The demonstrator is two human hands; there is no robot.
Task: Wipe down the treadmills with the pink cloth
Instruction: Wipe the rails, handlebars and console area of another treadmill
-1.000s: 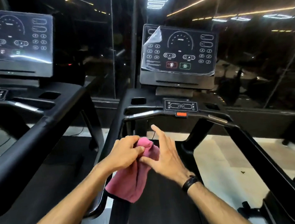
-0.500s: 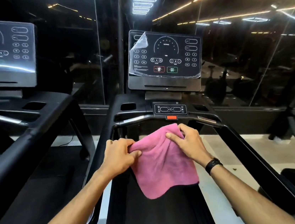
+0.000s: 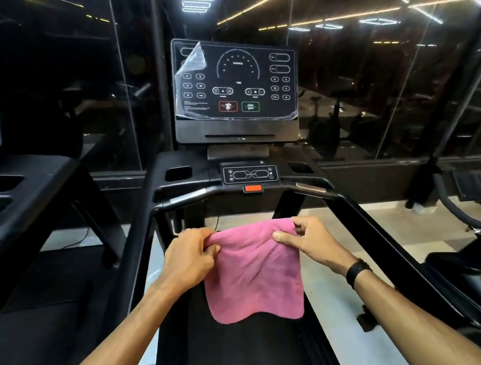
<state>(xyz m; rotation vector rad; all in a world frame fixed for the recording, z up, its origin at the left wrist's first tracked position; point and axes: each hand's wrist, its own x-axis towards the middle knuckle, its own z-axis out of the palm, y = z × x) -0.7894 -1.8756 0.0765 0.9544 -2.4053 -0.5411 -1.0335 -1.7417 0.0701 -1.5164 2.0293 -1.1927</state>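
Pink cloth (image 3: pixel 253 271) hangs spread, top corners pinched by left hand (image 3: pixel 188 258) and right hand (image 3: pixel 310 243).

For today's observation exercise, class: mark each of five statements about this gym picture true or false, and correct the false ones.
1. Both hands hold the pink cloth by its top corners. True: the left hand and the right hand each pinch one.
2. The cloth is pressed flat against the console screen. False: it hangs in the air above the treadmill belt, well short of the screen.
3. A clear film is peeling at the screen's upper left corner. True.
4. The black wristband is on the left wrist. False: it is on the right wrist.
5. The cloth is balled up. False: it is spread open.
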